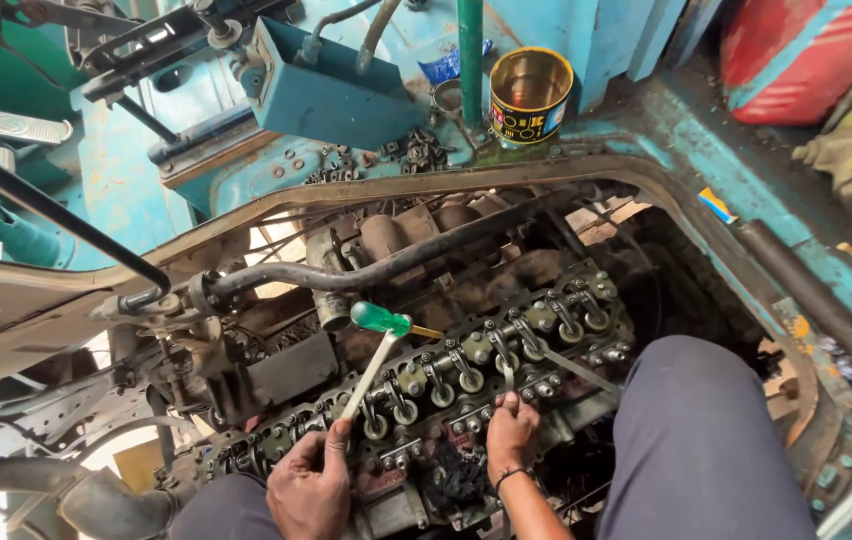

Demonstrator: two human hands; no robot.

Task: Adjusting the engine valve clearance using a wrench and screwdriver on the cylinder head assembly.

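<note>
An engine's open top shows a row of rocker arms and valve springs [466, 370], running from lower left to upper right. My left hand [311, 485] grips the lower end of a long silver wrench [368, 375] that slants up over the rockers. A green-handled screwdriver [381, 318] sits at the wrench's upper end; whether it touches the wrench is unclear. My right hand [511, 432], with a dark band on the wrist, pinches a thin metal strip [507, 377] that points up between two rocker arms. My knees frame the bottom of the view.
An open tin can [531, 92] stands on the blue floor behind the engine bay, beside a green pole [471, 50] and loose bolts [416, 150]. A black hose [396, 263] crosses above the engine. A blue metal box [331, 90] and a red container [806, 50] lie beyond.
</note>
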